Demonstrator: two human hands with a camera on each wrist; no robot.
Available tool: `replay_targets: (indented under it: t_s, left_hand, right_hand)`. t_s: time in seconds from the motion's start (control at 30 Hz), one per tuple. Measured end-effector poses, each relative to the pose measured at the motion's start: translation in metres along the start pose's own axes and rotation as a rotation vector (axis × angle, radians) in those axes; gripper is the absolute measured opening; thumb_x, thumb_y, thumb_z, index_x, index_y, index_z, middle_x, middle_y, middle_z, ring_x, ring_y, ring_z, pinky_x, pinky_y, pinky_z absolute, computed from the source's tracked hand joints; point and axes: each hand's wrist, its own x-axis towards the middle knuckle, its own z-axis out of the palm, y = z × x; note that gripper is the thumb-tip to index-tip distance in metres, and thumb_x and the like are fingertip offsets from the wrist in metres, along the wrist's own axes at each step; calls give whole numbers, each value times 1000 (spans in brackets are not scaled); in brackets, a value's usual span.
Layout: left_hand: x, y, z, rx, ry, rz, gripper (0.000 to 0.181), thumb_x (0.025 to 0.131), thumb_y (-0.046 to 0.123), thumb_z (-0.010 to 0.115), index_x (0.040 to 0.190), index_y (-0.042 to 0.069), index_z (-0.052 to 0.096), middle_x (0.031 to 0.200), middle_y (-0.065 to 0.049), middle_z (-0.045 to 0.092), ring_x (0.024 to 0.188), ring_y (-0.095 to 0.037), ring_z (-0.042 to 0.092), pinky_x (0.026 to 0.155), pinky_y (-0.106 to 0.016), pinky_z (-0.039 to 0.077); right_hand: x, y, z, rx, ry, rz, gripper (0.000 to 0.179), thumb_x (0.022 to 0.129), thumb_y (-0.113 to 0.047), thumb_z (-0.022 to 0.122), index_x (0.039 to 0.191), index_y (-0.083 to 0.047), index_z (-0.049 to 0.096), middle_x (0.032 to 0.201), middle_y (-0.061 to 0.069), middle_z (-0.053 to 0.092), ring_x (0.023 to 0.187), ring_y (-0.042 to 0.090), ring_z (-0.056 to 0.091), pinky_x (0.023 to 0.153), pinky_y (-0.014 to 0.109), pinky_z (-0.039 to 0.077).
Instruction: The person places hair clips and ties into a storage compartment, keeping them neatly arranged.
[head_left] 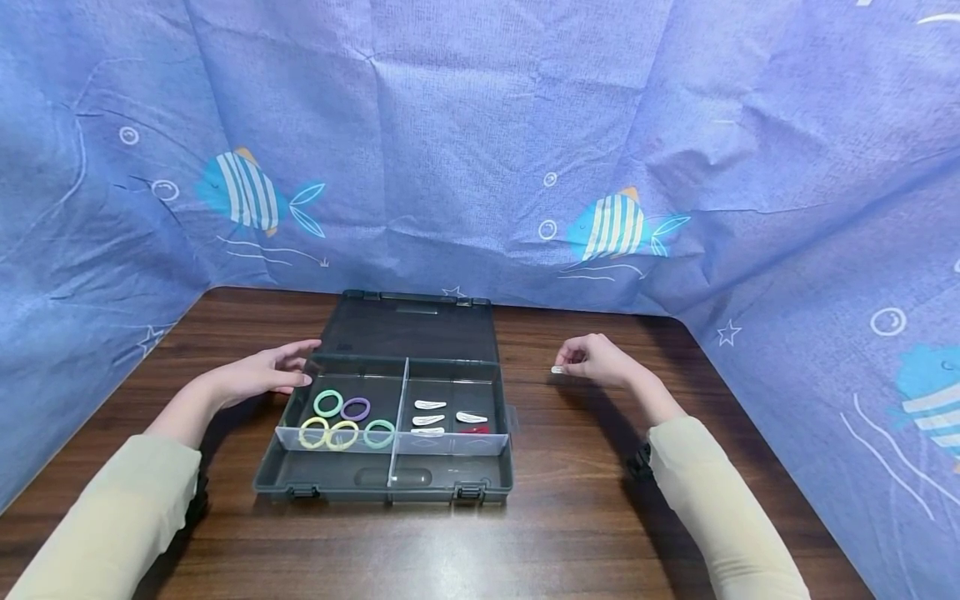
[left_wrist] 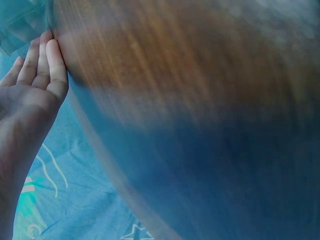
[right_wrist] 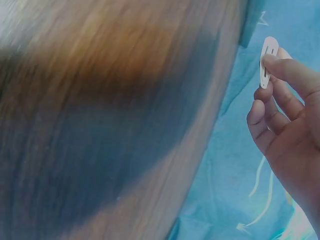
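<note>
A dark translucent organizer box [head_left: 330,467] lies on the table with its lid folded back. My left hand [head_left: 266,371] rests at the box's left side, fingers loosely extended along its edge; the left wrist view shows the same hand [left_wrist: 37,82] with straight fingers by the box wall. To the right of the box, my right hand [head_left: 600,360] pinches a white snap hair clip [right_wrist: 269,62] between thumb and fingers, over the table. Several hair ties [head_left: 327,403] in green, purple and yellow lie in the upper left compartment. White hair clips [head_left: 429,405] and a red one [head_left: 474,430] lie in the upper right compartment.
Clear dividers [head_left: 403,392] part the box into compartments. The open lid [head_left: 412,329] lies behind it, toward the back edge. A blue fish-patterned cloth [head_left: 465,150] hangs around the back and sides of the brown wooden table [head_left: 570,533].
</note>
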Motion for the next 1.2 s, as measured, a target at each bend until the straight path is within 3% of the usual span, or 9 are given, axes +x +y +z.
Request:
replay_targets:
  t_s: [0.27, 0.47, 0.67, 0.97, 1.2]
  left_hand:
    - [0, 1, 0, -6, -6, -5, 76, 95, 26, 56, 152, 11, 9, 152, -32, 8, 139, -48, 11, 103, -57, 33]
    - [2, -3, -1, -25, -7, -7, 76, 95, 25, 57, 152, 11, 9, 153, -31, 5, 139, -48, 13, 101, -53, 37]
    - [3, -5, -2, -16, -3, -3, 76, 94, 26, 57, 152, 12, 10, 154, -28, 4, 139, -47, 12, 101, -53, 38]
    - [3, -4, -2, -6, -2, -21, 77, 95, 29, 57, 153, 14, 9, 155, -24, 3, 140, -46, 12, 101, -52, 37]
    - [4, -4, -1, -4, -7, -20, 77, 95, 29, 56, 153, 12, 8, 153, -29, 6, 140, -46, 12, 101, -52, 37]
  right_hand:
    - [2, -17, -4, 23, 30, -34, 4, 83, -13, 72, 83, -15, 68, 76, 6, 69, 64, 7, 57, 61, 23, 45]
    - [5, -35, -8, 48, 45, -74, 5, 83, -14, 73, 84, -16, 68, 78, 8, 70, 63, 6, 55, 60, 23, 44]
    - [7, -51, -9, 49, 68, -77, 8, 83, -16, 73, 83, -20, 67, 78, 5, 70, 63, 7, 53, 60, 23, 43]
    - [13, -78, -1, 47, 128, -191, 4, 83, -13, 72, 84, -15, 69, 75, 0, 69, 61, 7, 53, 55, 22, 42]
    - [21, -96, 14, 42, 148, -259, 11, 81, -6, 70, 84, -17, 69, 74, -2, 68, 62, 5, 54, 56, 24, 43]
